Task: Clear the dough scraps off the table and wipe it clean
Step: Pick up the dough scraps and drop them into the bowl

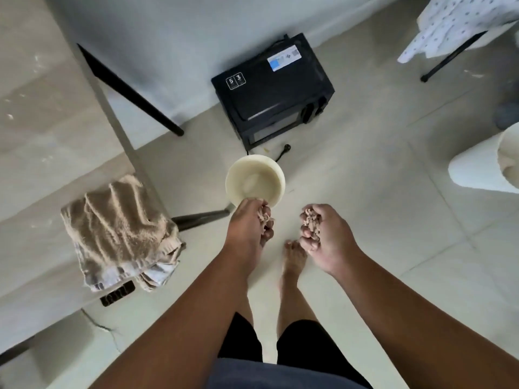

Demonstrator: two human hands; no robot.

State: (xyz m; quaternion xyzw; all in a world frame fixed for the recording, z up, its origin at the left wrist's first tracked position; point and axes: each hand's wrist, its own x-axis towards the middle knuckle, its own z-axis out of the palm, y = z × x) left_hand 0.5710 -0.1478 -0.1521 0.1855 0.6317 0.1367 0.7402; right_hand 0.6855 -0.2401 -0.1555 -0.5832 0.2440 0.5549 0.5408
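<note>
Nearest the camera, two bare forearms are extended over the tiled floor. At the far left the table (42,141) is seen, its top flecked with pale residue, and a crumpled beige towel (118,234) is draped over its near corner. Further right, the left hand (247,223) is curled around a clump of dough scraps (264,217), held over the near rim of a cream bowl (254,179) on the floor. Just beside it, apart from the left, the right hand (325,237) is cupped around more scraps (310,224). The dough is judged light, soft and sticky; it is best gathered in loosely cupped fingers, since squeezing would smear it. A black microwave (273,91) stands beyond the bowl.
</note>
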